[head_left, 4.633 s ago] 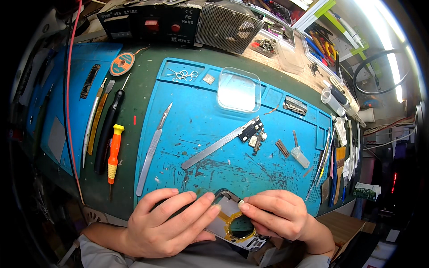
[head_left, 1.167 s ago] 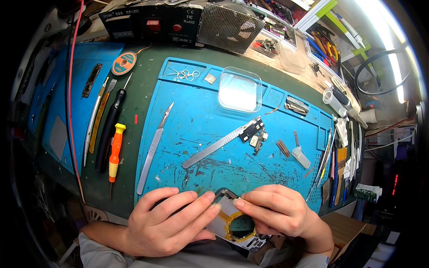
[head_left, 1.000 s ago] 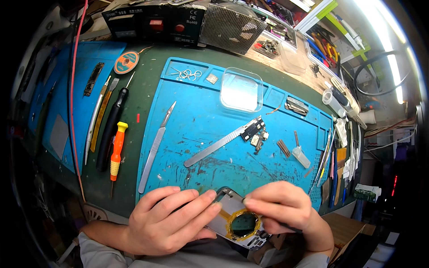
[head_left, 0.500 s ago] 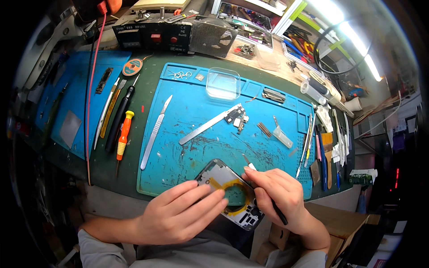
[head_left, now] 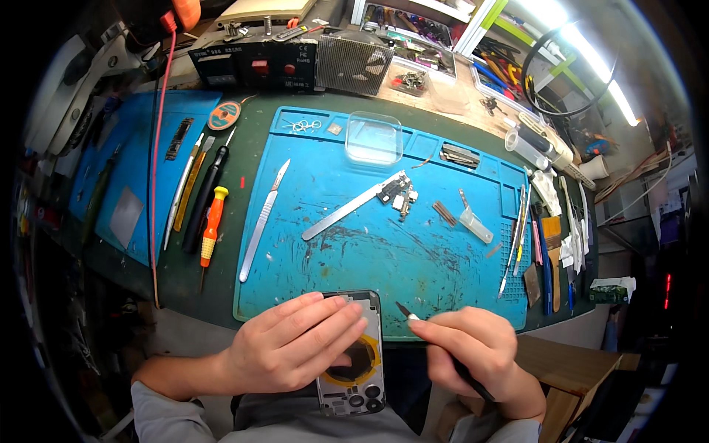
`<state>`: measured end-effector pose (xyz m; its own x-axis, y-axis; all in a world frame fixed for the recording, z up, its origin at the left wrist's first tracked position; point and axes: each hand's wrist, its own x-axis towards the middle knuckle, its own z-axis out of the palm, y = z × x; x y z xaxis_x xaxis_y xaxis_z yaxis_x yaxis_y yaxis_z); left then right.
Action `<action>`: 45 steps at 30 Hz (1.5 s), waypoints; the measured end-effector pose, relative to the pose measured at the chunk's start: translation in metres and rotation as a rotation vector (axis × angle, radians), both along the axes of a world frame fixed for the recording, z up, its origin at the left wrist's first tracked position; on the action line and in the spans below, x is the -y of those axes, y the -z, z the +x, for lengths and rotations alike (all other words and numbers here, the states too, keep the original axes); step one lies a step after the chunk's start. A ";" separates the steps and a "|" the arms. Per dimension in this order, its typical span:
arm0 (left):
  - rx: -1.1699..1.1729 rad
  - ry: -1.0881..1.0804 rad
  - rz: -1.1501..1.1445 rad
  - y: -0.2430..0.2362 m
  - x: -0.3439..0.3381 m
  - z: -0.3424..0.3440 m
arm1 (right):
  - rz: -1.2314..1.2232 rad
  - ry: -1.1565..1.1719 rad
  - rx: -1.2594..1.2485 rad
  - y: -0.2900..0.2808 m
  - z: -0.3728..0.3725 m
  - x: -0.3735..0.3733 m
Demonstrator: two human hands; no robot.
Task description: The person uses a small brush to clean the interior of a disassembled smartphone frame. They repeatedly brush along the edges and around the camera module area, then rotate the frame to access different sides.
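Near the mat's front edge, my left hand (head_left: 299, 343) holds a smartphone housing (head_left: 374, 319), fingers lying across its inner side and thumb behind, seen through the round hole. The housing is grey with a dark rim, a yellow ring around that hole and camera openings at its lower end. My right hand (head_left: 476, 340) pinches a slim black-handled tool (head_left: 473, 379) with a white collar and a dark pointed tip, apart from the housing. Beyond both hands, a metal strip (head_left: 343, 214) touches a cluster of small phone parts (head_left: 400, 196) on the blue mat (head_left: 332, 273).
Left of the mat's middle lies a scalpel (head_left: 264, 225). An orange screwdriver (head_left: 212, 229) and other hand tools line the left side. Several tweezers and brushes (head_left: 554, 236) lie along the right edge. A clear plastic box (head_left: 374, 139) and a black powered unit (head_left: 255, 65) stand farther back.
The housing has turned more upright and shifted slightly left and toward me, with its camera end lowest. My right hand has drawn the tool's tip down, away from the housing.
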<state>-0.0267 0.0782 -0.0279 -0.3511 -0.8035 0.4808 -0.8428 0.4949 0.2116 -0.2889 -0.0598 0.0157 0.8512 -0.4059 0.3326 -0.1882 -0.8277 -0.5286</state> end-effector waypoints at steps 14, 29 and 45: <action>-0.006 -0.068 -0.085 0.006 0.009 -0.011 | 0.030 0.012 0.163 0.023 0.014 -0.006; 0.005 -0.088 -0.125 0.009 0.009 -0.013 | -0.155 0.002 0.116 0.026 0.018 -0.009; 0.045 -0.120 -0.154 0.015 0.004 -0.016 | -0.270 -0.001 0.110 0.029 0.023 -0.015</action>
